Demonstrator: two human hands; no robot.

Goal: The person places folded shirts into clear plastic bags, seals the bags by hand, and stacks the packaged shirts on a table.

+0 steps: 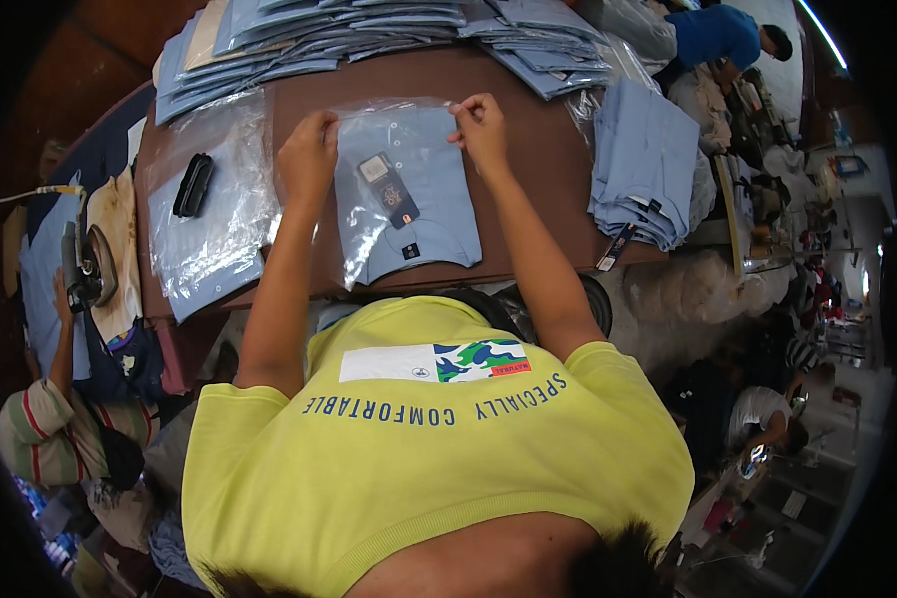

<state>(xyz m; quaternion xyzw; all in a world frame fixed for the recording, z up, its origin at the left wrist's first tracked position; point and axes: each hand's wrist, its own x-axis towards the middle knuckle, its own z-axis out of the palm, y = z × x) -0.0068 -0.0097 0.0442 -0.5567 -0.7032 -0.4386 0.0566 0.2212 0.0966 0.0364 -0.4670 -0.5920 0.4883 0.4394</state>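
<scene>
A folded light-blue shirt [439, 184] lies on the brown table in front of me, its collar end toward me. A dark hang tag [389, 189] rests on its front. Clear plastic, a bag [354, 234], covers at least the shirt's left part; how far it reaches to the right is hard to make out. My left hand [311, 157] is closed on the bag at the far left corner. At the far right corner my right hand [480, 132] pinches the bag's edge between thumb and fingers. Both forearms reach past the shirt's sides.
Bagged shirts [214, 254] lie left, under a black oblong object [192, 185]. Folded shirts [643, 149] are piled right, with a tag [616, 247] at the table edge. Tall stacks [299, 40] line the far side. Leftward, a person's hand [62, 297] is by an iron [95, 264].
</scene>
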